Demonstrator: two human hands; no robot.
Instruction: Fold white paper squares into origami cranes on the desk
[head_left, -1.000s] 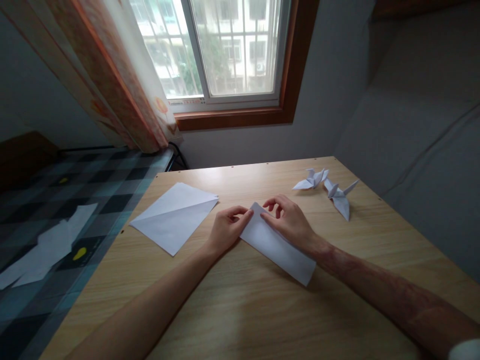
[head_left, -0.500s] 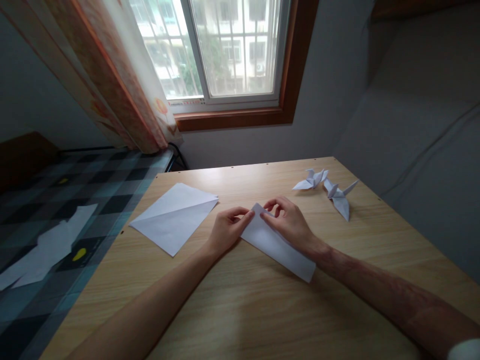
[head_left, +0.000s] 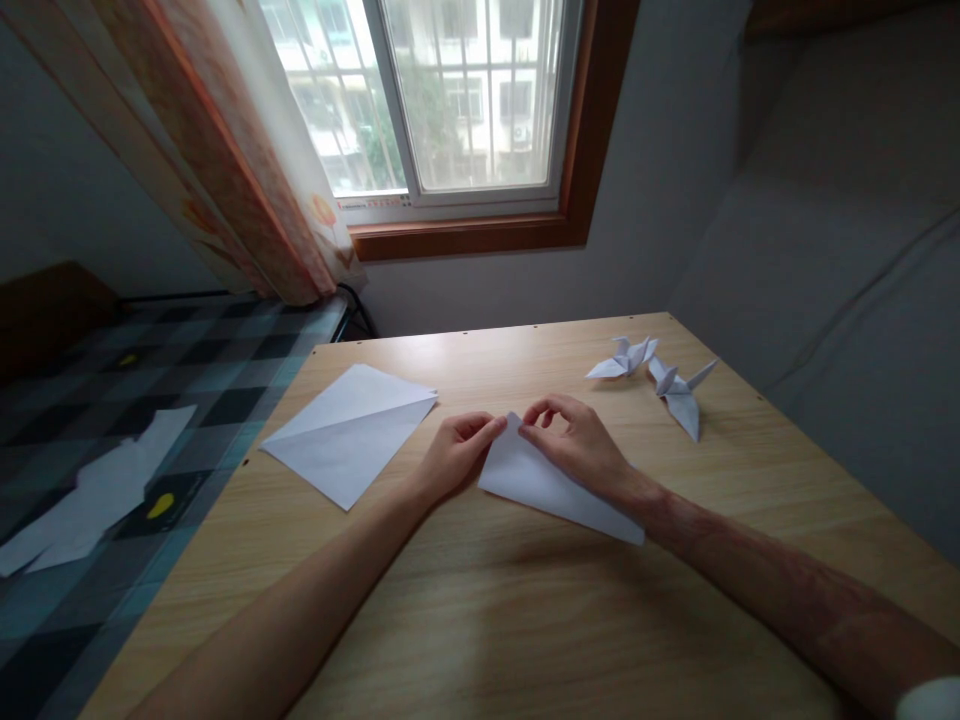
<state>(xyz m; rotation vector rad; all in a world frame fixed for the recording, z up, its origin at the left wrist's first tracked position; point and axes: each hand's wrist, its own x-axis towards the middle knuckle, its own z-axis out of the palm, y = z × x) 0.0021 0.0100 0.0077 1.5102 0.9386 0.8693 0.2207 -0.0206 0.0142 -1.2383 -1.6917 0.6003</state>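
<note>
Left forearm (head_left: 315, 590) and right forearm (head_left: 750, 575) forward and converging, left hand (head_left: 450, 462) and right hand (head_left: 576, 442) close together, fingertips (head_left: 491, 428) pinched

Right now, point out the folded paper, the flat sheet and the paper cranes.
folded paper (head_left: 544, 480): head view, middle of its top face.
flat sheet (head_left: 341, 455): head view, lower half below the crease.
paper cranes (head_left: 681, 402): head view, body of the nearer crane.

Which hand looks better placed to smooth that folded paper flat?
Probably the right hand: it lies over the folded paper, which runs back along its wrist, while the left hand only pinches the far corner from the side.
</note>
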